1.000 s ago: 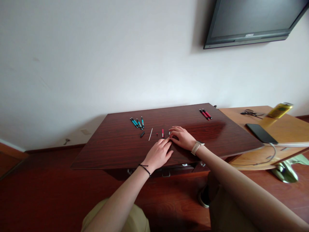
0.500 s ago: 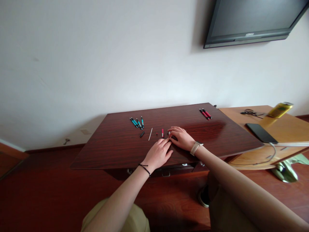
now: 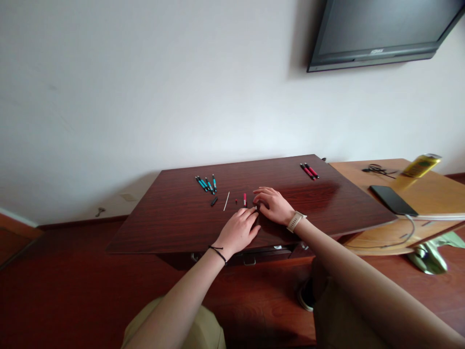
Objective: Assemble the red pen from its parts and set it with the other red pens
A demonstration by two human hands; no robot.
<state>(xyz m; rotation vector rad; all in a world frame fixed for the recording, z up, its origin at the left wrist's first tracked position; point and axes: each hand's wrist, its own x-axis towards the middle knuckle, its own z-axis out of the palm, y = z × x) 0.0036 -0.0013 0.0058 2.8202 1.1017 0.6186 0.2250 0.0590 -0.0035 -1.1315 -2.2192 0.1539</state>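
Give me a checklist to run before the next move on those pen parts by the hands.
1. Both hands over the dark table: ok; left hand, right hand.
2. Small part at the fingertips held: cannot tell, too small.
3. Red pen piece within reach beside the fingers: ok.
4. White refill lying free: ok.
5. Teal pens apart from the hands: ok.
6. Red pens apart, at far right: ok.

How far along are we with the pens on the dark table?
Two red pens lie whole at the far right of the dark table. In hand: the left hand and right hand meet over small parts beside a red barrel piece; what their grip holds is hidden. A white refill and a black cap piece lie loose, and the teal pens lie grouped beyond them.
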